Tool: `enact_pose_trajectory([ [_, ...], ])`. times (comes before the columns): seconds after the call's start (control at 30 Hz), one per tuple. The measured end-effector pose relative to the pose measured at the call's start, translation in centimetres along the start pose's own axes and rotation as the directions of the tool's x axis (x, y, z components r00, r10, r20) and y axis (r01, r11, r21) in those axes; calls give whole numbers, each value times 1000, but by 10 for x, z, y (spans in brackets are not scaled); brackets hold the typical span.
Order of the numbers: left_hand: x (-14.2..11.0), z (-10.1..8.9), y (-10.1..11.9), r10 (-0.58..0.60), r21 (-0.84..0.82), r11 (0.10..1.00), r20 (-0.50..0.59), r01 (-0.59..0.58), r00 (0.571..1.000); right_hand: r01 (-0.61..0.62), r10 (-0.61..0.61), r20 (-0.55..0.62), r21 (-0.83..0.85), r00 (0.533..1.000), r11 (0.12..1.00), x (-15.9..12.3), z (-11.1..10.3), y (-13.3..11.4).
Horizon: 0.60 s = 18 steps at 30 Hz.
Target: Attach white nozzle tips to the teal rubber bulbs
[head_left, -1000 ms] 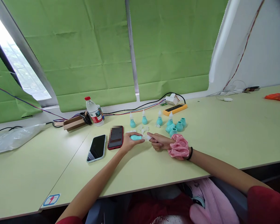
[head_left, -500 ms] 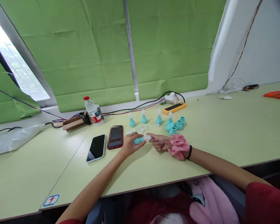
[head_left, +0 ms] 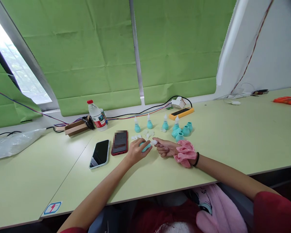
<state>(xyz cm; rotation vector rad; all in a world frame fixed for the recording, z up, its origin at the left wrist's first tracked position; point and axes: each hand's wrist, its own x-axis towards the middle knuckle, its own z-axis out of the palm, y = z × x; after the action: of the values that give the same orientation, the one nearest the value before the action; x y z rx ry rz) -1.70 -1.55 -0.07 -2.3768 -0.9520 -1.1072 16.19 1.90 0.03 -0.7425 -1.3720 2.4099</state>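
My left hand is wrapped round a small teal bulb just above the pale green table. My right hand, with a pink scrunchie on its wrist, pinches a small white tip at the bulb's end. A few loose white tips lie just behind the hands. Behind them stand three teal bulbs with white tips in a row. To their right is a cluster of teal bulbs.
Two phones lie left of my hands. A water bottle, a small cardboard box and cables sit at the back, with a yellow power strip further right. A plastic bag lies at far left, an orange object at far right.
My left hand has turned the teal bulb and closed further round it, so less of the bulb shows. My right hand stays at the white tip.
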Motion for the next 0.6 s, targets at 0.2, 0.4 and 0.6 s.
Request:
enact_pose_trajectory([
  [0.2, 1, -1, 4, -181, -41, 982, 99, 186, 978, 206, -319, -395, -304, 861, 930, 8, 10, 4],
  [0.4, 6, -3, 14, -255, -70, 958, 230, 278, 939, 415, -670, -493, -534, 555, 737, 1, 9, -9],
  [0.6, -1, 7, 0, -301, 23, 948, 382, 317, 874, 109, -951, -271, -951, 150, 289, -20, 2, -24],
])
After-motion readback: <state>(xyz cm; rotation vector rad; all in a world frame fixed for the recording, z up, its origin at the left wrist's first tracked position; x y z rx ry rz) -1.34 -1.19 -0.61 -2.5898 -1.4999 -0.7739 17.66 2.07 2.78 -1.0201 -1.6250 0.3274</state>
